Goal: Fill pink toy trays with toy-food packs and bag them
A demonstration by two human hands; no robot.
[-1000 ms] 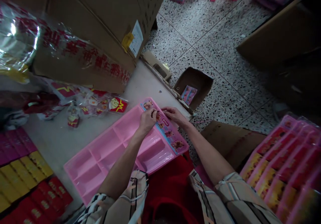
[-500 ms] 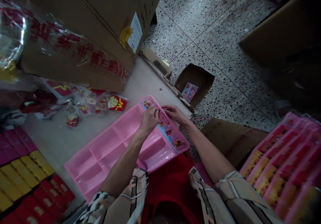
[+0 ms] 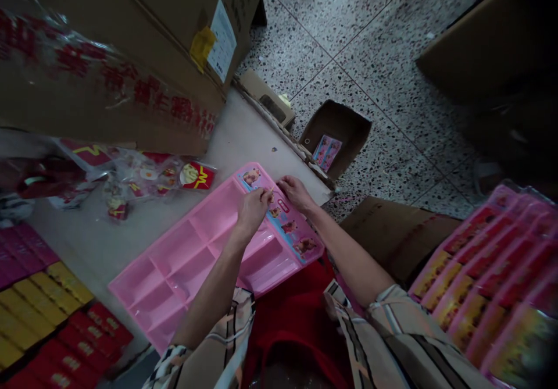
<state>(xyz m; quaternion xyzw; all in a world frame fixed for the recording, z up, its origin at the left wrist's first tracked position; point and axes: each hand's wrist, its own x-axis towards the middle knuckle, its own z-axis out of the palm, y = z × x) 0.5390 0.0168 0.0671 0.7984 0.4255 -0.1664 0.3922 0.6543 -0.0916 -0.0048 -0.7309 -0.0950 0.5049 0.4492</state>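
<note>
A pink compartment tray (image 3: 198,229) lies slanted across the table's edge and towards my lap. Along its far right end runs a printed label strip (image 3: 283,217) with small pictures on a pink and blue ground. Over this strip, my left hand (image 3: 253,207) is closed in a pinch. My right hand (image 3: 296,193) is at the tray's outer rim, its fingers drawn together close to the left fingertips. Something thin and pale seems to show between the fingertips, too small to name. The visible compartments hold nothing.
Clear-bagged toy pieces and a red fries pack (image 3: 198,175) lie behind the tray. Stacked purple, yellow and red boxes (image 3: 74,331) stand left. A large carton (image 3: 152,46) rises behind. A small open carton (image 3: 344,127) holds printed cards (image 3: 326,152). Filled pink trays (image 3: 475,278) stand right.
The view has shifted slightly. Both hands stay at the label strip; the left fingertips have drawn back a little from the right hand, and the right fingers have bunched at the rim.
</note>
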